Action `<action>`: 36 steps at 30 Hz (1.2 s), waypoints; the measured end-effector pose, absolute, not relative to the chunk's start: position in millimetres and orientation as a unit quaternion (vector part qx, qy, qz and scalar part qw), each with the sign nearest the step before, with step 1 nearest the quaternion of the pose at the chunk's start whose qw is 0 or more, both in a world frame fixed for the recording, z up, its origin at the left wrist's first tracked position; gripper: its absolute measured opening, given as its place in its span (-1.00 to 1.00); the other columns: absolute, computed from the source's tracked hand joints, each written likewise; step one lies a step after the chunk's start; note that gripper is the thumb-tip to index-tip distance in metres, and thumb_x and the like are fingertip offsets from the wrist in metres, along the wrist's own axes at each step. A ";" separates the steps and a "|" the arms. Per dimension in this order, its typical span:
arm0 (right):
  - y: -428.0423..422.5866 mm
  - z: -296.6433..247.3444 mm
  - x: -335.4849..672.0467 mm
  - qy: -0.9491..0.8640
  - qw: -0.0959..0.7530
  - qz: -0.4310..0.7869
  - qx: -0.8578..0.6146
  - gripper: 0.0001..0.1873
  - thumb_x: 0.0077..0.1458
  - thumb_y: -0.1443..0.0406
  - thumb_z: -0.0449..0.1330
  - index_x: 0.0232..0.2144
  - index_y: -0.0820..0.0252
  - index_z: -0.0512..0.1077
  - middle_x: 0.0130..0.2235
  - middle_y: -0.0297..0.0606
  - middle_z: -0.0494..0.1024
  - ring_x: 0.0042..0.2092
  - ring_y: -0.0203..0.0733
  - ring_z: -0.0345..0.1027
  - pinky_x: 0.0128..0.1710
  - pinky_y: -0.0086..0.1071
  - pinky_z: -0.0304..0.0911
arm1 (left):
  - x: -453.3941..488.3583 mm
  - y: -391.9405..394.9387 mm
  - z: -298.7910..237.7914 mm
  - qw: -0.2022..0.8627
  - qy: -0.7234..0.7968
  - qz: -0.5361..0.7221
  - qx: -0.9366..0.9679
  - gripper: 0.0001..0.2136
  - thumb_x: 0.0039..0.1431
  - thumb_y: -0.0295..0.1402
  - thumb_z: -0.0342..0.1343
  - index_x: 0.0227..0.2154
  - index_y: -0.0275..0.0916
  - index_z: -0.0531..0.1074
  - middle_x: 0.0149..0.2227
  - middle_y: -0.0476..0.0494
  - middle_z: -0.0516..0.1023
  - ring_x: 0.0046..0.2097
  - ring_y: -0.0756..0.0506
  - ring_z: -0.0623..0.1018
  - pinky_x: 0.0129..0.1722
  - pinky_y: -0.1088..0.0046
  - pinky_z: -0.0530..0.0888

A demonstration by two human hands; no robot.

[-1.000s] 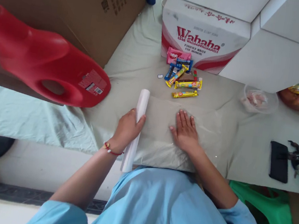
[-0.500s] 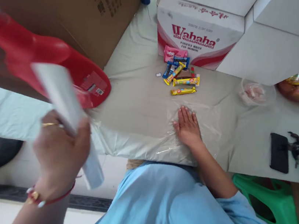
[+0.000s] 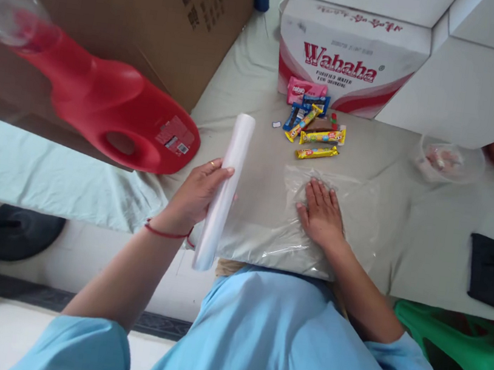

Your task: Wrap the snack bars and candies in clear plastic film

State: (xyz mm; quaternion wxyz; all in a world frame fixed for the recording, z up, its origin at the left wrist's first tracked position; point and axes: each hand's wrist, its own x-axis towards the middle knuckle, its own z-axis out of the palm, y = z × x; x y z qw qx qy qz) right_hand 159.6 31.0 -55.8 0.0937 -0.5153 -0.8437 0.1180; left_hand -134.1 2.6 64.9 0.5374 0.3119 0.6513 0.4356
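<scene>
My left hand (image 3: 202, 194) is wrapped round a roll of clear plastic (image 3: 226, 191), tilted slightly and held above the table's front edge. Flat on a clear plastic sheet or bag (image 3: 358, 207) lies my right hand (image 3: 322, 214), its fingers stretched out. The sheet is spread over the pale tablecloth close to my body. Just beyond it are several wrapped snacks: a yellow snack bar (image 3: 317, 152), another yellow bar (image 3: 322, 137), blue packets (image 3: 295, 117) and a pink packet (image 3: 306, 91). A small white piece (image 3: 276, 124) sits left of them.
A large red bottle (image 3: 98, 97) lies by a brown carton (image 3: 115, 7) on the left. A white Wahaha box (image 3: 352, 59) stands behind the snacks. On the right are a clear tub (image 3: 450, 161), a black phone (image 3: 487, 271) and a green stool (image 3: 452, 361) below.
My left hand has swung right with the plastic roll, from in front of the red bottle to beside the sheet. The view has shifted left; my right hand stays on the sheet.
</scene>
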 end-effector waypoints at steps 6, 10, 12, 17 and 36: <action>30.6 -53.5 159.0 -0.843 0.091 0.117 -0.517 -0.28 0.50 0.07 -0.11 0.49 0.41 0.13 0.53 0.03 0.07 0.55 0.11 -0.10 0.53 0.08 -0.31 | -157.1 20.7 52.9 0.512 0.656 0.442 0.335 -0.51 -0.03 0.00 0.38 -0.13 -0.20 0.48 -0.36 -0.03 0.54 -0.35 -0.08 0.54 -0.33 0.37 0.53; 30.6 -53.5 159.8 -0.844 0.091 0.116 -0.515 -0.29 0.50 0.07 -0.11 0.49 0.42 0.13 0.53 0.02 0.07 0.55 0.11 -0.10 0.53 0.08 -0.31 | -177.9 28.8 20.1 0.412 0.736 0.384 0.375 -0.51 -0.08 0.02 0.38 -0.20 -0.24 0.52 -0.37 -0.04 0.57 -0.34 -0.07 0.52 -0.32 0.42 0.43; 30.6 -53.8 160.1 -0.845 0.091 0.117 -0.514 -0.28 0.50 0.07 -0.10 0.49 0.43 0.13 0.53 0.02 0.07 0.55 0.11 -0.10 0.53 0.08 -0.31 | -187.6 28.7 9.5 0.365 0.773 0.327 0.402 -0.54 -0.05 0.06 0.33 -0.27 -0.24 0.54 -0.37 -0.08 0.59 -0.32 -0.10 0.54 -0.31 0.40 0.42; 30.6 -54.7 160.7 -0.845 0.100 0.125 -0.510 -0.29 0.49 0.07 -0.09 0.50 0.37 0.13 0.53 0.02 0.08 0.55 0.11 -0.10 0.53 0.10 -0.31 | -205.5 27.3 4.0 0.244 0.825 0.183 0.476 -0.59 0.07 0.06 0.23 -0.27 -0.21 0.58 -0.29 -0.21 0.66 -0.21 -0.25 0.63 -0.22 0.28 0.47; 32.5 -57.2 164.5 -0.859 0.108 0.102 -0.491 -0.33 0.51 0.09 -0.10 0.49 0.32 0.15 0.51 0.01 0.13 0.54 0.09 -0.05 0.53 0.11 -0.26 | -19.1 33.7 -21.2 0.194 0.582 0.128 0.779 -0.46 0.54 -0.20 -0.29 0.45 -0.22 0.21 0.51 -0.28 0.20 0.53 -0.24 0.15 0.51 -0.22 -0.08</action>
